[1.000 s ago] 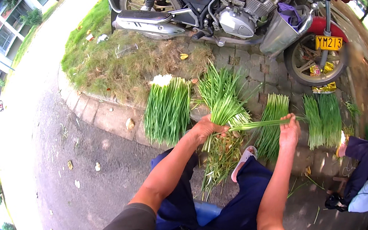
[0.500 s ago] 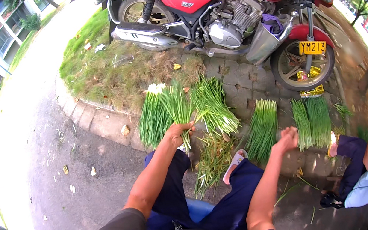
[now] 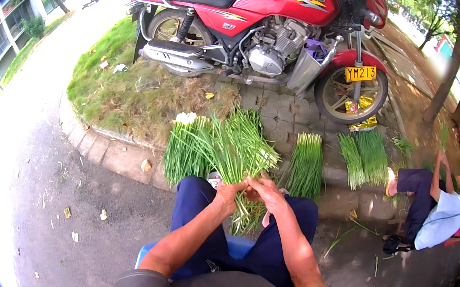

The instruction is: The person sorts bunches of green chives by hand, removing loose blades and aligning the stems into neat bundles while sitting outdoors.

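Both hands (image 3: 248, 190) around green stalks (image 3: 236, 160); grip obscured

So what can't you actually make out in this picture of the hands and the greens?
- Head view: the stalk ends of the bunch of greens are covered by the left hand and right hand.
- Whether a tie binds the bunch: hidden by the fingers.
- The blue seat: mostly hidden by the legs.
- The nearby person: cut off at the dark fisheye rim.
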A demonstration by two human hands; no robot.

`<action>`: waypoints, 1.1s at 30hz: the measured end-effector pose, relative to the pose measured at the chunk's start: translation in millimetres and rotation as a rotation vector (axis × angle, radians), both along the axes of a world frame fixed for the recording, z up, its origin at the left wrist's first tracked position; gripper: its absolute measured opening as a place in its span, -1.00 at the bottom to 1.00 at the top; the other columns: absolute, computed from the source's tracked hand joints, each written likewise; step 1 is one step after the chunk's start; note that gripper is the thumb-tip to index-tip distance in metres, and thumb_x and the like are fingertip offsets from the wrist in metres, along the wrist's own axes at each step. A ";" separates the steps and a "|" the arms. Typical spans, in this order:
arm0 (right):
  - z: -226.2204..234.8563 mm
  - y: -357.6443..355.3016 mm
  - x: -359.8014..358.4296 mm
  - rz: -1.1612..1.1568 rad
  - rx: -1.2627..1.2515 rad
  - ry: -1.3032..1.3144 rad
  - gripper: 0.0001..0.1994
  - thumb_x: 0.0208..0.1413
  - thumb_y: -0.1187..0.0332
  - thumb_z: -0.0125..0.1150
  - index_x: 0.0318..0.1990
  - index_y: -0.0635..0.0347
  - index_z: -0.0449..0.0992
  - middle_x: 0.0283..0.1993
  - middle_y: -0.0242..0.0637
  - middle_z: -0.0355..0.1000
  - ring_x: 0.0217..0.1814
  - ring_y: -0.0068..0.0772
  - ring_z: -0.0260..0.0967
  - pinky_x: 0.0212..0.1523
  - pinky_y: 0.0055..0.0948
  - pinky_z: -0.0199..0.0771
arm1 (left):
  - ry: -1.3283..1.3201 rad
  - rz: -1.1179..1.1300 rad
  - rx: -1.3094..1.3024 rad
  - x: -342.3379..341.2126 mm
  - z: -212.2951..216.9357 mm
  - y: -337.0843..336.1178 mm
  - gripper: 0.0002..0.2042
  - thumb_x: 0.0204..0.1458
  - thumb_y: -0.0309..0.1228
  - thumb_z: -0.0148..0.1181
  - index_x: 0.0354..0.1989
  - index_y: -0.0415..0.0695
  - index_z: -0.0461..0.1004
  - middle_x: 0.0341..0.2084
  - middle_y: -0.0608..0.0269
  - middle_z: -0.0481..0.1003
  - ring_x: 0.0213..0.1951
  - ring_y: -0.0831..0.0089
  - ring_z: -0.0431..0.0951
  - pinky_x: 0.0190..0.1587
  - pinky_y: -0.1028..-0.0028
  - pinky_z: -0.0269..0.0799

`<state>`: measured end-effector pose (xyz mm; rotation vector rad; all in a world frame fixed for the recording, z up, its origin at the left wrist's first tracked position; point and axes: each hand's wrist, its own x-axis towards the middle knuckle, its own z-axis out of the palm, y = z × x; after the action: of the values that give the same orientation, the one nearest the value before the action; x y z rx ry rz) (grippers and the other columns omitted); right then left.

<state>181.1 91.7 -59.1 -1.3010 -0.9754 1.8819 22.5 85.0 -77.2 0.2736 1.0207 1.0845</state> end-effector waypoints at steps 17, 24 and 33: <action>28.4 -52.8 12.2 -0.610 0.000 0.164 -0.78 0.39 0.21 -0.01 -0.22 0.16 0.34 -0.37 -0.37 0.34 -0.39 -0.41 0.37 -0.35 -0.27 0.61 | -0.072 -0.226 0.029 -13.4 54.0 -50.4 -0.82 0.18 -0.53 0.21 -0.06 -0.10 0.47 -0.25 0.24 0.62 -0.42 0.49 0.61 -0.47 0.50 0.51; 38.3 -85.8 45.2 -0.643 -0.138 0.404 -0.79 0.38 0.19 0.04 -0.23 0.12 0.36 -0.48 -0.50 0.21 -0.64 -0.72 0.02 -0.71 -0.67 -0.03 | -0.214 -0.312 0.150 -21.8 53.8 -39.2 -0.83 0.28 -0.46 0.07 0.01 -0.13 0.36 -0.09 0.15 0.58 -0.37 0.47 0.60 -0.38 0.49 0.56; 64.6 -88.8 24.8 -0.480 -0.037 0.415 -0.86 0.33 0.28 0.12 -0.21 0.12 0.37 -0.44 -0.53 0.23 -0.64 -0.79 0.00 -0.71 -0.74 -0.04 | -0.344 -0.423 0.092 -24.5 71.0 -41.7 -0.76 0.28 -0.36 0.11 0.03 -0.19 0.49 -0.17 0.30 0.60 -0.39 0.53 0.56 -0.36 0.49 0.60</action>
<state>205.8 2.9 5.5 -0.9931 -0.3732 1.6928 -1.9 43.2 -6.2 0.3457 0.5715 0.7593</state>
